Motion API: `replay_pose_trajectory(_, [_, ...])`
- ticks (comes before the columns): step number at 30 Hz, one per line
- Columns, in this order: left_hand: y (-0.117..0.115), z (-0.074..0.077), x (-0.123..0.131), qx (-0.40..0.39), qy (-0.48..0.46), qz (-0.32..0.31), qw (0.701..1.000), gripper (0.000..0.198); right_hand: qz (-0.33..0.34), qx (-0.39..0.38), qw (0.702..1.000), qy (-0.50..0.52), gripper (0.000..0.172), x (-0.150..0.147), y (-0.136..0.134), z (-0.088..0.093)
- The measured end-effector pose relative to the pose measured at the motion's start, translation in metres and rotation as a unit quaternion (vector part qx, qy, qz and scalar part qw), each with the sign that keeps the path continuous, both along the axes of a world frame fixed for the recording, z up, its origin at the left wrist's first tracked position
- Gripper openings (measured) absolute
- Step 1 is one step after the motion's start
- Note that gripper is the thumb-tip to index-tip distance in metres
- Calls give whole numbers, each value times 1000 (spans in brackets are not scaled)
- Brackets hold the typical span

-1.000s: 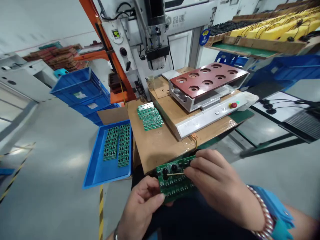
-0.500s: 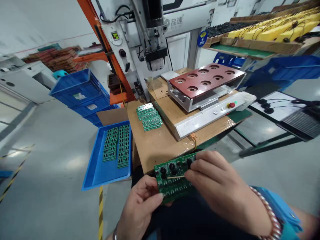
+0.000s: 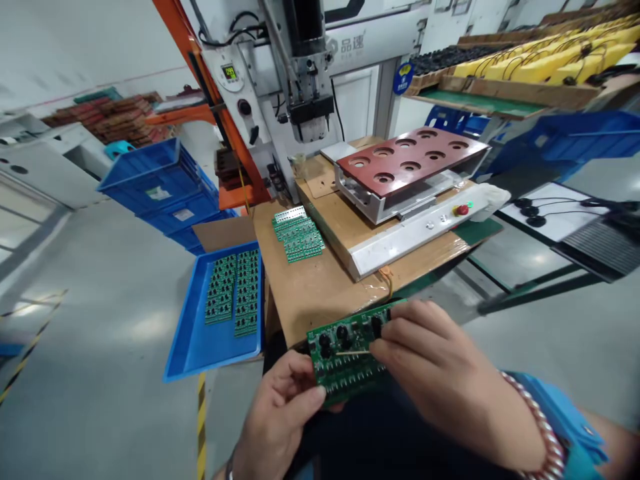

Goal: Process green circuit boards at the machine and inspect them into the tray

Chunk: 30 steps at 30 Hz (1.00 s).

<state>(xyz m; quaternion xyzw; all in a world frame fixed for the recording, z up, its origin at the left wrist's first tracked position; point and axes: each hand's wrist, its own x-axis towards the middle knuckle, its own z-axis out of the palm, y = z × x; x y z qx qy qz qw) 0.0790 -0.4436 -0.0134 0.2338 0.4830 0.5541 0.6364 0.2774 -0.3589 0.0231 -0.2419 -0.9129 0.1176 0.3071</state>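
Observation:
My left hand (image 3: 275, 417) grips the lower left edge of a green circuit board (image 3: 345, 353) studded with black components. My right hand (image 3: 440, 367) lies over the board's right end, its fingers pinching a thin wooden stick (image 3: 353, 352) whose tip rests on the board's face. Those fingers hide the board's right end. Beyond the hands, a stack of similar green boards (image 3: 299, 238) sits on a cardboard-covered table (image 3: 320, 293). More boards (image 3: 233, 291) lie in rows in a blue plastic tray (image 3: 193, 340).
Behind the table stands a white gantry machine (image 3: 307, 80) with a hanging tool head, above a red plate with round holes (image 3: 410, 160) on a metal fixture. Stacked blue crates (image 3: 160, 180) stand to the left. Yellow-and-black tape (image 3: 201, 427) marks the grey floor.
The board has tilted slightly in my hands, and its left end sits a little further left. The stick stays against the board. The whole scene has shifted slightly in view.

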Motion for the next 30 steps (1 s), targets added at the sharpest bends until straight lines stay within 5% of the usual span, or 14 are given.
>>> replay_pose_trajectory(30, [-1, -3, 2, -5, 0, 2, 1000, 10, 2, 0, 1000, 6, 17, 0, 1, 2])
